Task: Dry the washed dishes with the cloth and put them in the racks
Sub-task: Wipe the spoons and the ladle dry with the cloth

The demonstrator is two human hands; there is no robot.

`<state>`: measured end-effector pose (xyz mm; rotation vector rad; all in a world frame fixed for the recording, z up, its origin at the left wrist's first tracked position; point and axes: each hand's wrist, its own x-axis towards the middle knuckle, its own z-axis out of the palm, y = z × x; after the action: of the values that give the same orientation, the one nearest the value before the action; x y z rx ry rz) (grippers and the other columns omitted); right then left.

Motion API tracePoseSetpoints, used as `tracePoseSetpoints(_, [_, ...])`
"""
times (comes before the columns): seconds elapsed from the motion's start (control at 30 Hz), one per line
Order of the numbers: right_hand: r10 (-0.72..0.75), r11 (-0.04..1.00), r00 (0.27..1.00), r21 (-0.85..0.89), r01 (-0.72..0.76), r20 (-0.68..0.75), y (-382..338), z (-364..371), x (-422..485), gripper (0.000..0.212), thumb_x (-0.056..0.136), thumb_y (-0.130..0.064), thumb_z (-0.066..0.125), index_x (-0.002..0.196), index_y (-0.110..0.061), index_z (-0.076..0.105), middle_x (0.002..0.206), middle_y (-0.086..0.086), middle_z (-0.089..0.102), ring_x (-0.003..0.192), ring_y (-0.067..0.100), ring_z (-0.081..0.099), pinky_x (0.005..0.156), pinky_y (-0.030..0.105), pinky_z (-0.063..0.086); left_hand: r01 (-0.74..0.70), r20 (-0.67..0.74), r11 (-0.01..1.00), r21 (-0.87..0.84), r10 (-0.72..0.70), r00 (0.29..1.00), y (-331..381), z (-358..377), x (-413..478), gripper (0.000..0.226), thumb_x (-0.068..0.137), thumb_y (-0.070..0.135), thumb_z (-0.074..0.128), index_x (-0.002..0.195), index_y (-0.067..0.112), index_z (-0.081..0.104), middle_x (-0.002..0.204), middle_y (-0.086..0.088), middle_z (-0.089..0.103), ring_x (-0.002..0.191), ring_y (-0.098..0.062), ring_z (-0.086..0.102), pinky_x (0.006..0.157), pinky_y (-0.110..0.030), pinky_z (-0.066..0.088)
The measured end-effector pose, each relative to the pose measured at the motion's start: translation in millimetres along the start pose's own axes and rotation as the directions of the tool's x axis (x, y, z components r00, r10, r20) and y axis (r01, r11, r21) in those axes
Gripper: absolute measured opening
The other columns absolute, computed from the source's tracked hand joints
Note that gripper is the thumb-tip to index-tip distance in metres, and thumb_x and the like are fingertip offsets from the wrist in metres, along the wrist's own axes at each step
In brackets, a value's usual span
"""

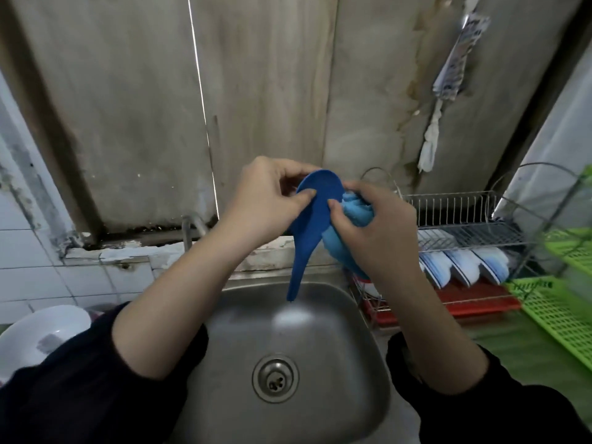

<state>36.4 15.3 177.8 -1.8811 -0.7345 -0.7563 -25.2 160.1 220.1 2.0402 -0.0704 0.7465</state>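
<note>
Above the steel sink [320, 357] I hold a blue plastic rice paddle [315, 216], head up and handle hanging down. My left hand [266, 203] pinches the paddle's head between thumb and fingers. My right hand [374, 225] grips a bunched light-blue cloth [354, 209] against the paddle's right side, thumb on the paddle's face. To the right stands a wire dish rack [464, 216] with white and blue bowls [464, 267] on its lower tier.
A tap [192, 225] rises behind the sink at the left. White bowls [38, 338] sit at the lower left. Green plastic baskets [557, 302] stand at the far right beside the rack, over a red tray [474, 302].
</note>
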Motion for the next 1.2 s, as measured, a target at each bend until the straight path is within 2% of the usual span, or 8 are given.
tracePoseSetpoints(0.1, [-0.009, 1.0, 1.0, 0.002, 0.009, -0.023, 21, -14, 12, 0.03, 0.081, -0.027, 0.073, 0.111, -0.025, 0.069, 0.1, -0.005, 0.058, 0.089, 0.004, 0.055, 0.081, 0.009, 0.042, -0.059, -0.111, 0.998, 0.02, 0.061, 0.992, 5, 16, 29, 0.034, 0.084, -0.004, 0.066, 0.094, 0.028, 0.069, 0.079, 0.019, 0.066, 0.075, -0.001, 0.065, 0.077, -0.022, 0.056])
tracePoseSetpoints(0.23, [0.063, 0.987, 0.998, -0.147, -0.065, -0.024, 46, -24, 25, 0.039, 0.079, -0.028, 0.073, 0.118, -0.024, 0.065, 0.118, 0.003, 0.046, 0.109, 0.02, 0.05, 0.078, 0.029, 0.046, -0.086, -0.321, 0.996, -0.028, 0.073, 0.944, -2, 40, 65, 0.023, 0.084, 0.0, 0.065, 0.1, 0.015, 0.073, 0.078, 0.019, 0.065, 0.072, 0.004, 0.062, 0.068, -0.015, 0.05])
tracePoseSetpoints(0.4, [0.2, 0.854, 0.974, -0.507, -0.118, 0.11, 74, -28, 36, 0.061, 0.085, -0.036, 0.066, 0.142, -0.031, 0.045, 0.144, 0.002, 0.036, 0.127, 0.026, 0.033, 0.071, 0.035, 0.043, -0.148, -0.455, 0.985, -0.091, 0.091, 0.886, -11, 69, 91, 0.026, 0.085, 0.001, 0.062, 0.107, 0.009, 0.073, 0.086, 0.014, 0.069, 0.079, 0.001, 0.065, 0.075, -0.019, 0.052])
tracePoseSetpoints(0.5, [0.292, 0.82, 0.931, -0.558, -0.128, 0.216, 92, -25, 37, 0.071, 0.089, -0.038, 0.062, 0.151, -0.028, 0.03, 0.147, -0.002, 0.037, 0.129, 0.024, 0.035, 0.077, 0.036, 0.045, -0.193, -0.436, 0.971, -0.144, 0.113, 0.893, -14, 83, 102, 0.043, 0.085, -0.005, 0.057, 0.122, 0.015, 0.066, 0.111, 0.009, 0.069, 0.099, -0.003, 0.065, 0.092, -0.022, 0.052])
tracePoseSetpoints(0.6, [0.327, 0.846, 0.907, -0.51, -0.157, 0.265, 104, -19, 31, 0.079, 0.089, -0.041, 0.061, 0.155, -0.028, 0.02, 0.13, 0.0, 0.052, 0.115, 0.024, 0.048, 0.076, 0.037, 0.045, -0.198, -0.395, 0.974, -0.11, 0.14, 0.908, -21, 95, 114, 0.048, 0.087, -0.007, 0.056, 0.128, 0.015, 0.062, 0.125, 0.006, 0.064, 0.115, -0.001, 0.057, 0.103, -0.019, 0.044])
tracePoseSetpoints(0.87, [0.365, 0.847, 0.894, -0.492, -0.203, 0.26, 110, -19, 23, 0.083, 0.089, -0.039, 0.057, 0.155, -0.037, 0.007, 0.093, -0.009, 0.045, 0.095, 0.016, 0.05, 0.07, 0.032, 0.045, -0.146, -0.362, 0.986, -0.08, 0.108, 0.926, -55, 123, 140, 0.042, 0.09, -0.006, 0.056, 0.125, 0.014, 0.065, 0.115, 0.014, 0.06, 0.106, 0.011, 0.051, 0.095, -0.006, 0.041])
tracePoseSetpoints(1.03, [0.355, 0.865, 0.908, -0.445, -0.229, 0.223, 117, -14, 18, 0.086, 0.087, -0.036, 0.058, 0.155, -0.039, 0.005, 0.094, -0.011, 0.049, 0.089, 0.014, 0.052, 0.067, 0.032, 0.047, -0.075, -0.301, 0.994, -0.085, 0.046, 0.952, -85, 141, 149, 0.04, 0.089, -0.006, 0.059, 0.123, 0.014, 0.066, 0.123, 0.004, 0.065, 0.114, -0.007, 0.059, 0.102, -0.026, 0.047])
tracePoseSetpoints(1.2, [0.351, 0.868, 0.914, -0.437, -0.235, 0.205, 122, -10, 15, 0.087, 0.086, -0.038, 0.058, 0.155, -0.041, 0.005, 0.101, -0.011, 0.055, 0.083, 0.014, 0.055, 0.063, 0.029, 0.043, 0.029, -0.199, 0.998, -0.064, -0.041, 0.979, -117, 155, 151, 0.044, 0.087, -0.004, 0.062, 0.123, 0.021, 0.066, 0.118, 0.011, 0.06, 0.111, -0.017, 0.061, 0.096, -0.038, 0.053])
